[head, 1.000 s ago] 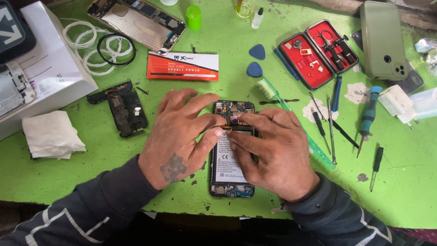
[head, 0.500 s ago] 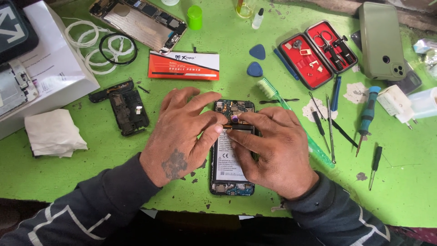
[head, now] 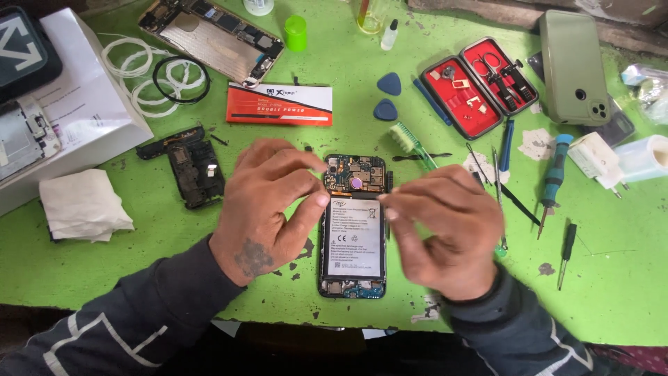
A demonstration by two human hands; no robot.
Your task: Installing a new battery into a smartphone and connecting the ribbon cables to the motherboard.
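An opened phone (head: 353, 285) lies face down on the green table (head: 612, 278), its back cover off. A white-labelled battery (head: 353, 240) fills its middle, and the circuit board (head: 355, 177) shows above it. My left hand (head: 268, 209) rests at the phone's left side, fingers spread, thumb tip touching the frame beside the battery's top. My right hand (head: 445, 233) hovers at the phone's right side, its fingertips pinched together near the battery's top right corner. Whether something tiny sits in that pinch cannot be told.
A black inner frame part (head: 195, 170) and white tissue (head: 83, 205) lie left. A red and white flat box (head: 278, 104), blue picks (head: 388, 83), a green brush (head: 410, 143) and an open red tool case (head: 480, 87) sit behind. Screwdrivers (head: 553, 181) and a green phone cover (head: 574, 66) lie right.
Both hands have lifted off the top of the battery and drawn apart, uncovering the battery label and the circuit board. The phone has not moved.
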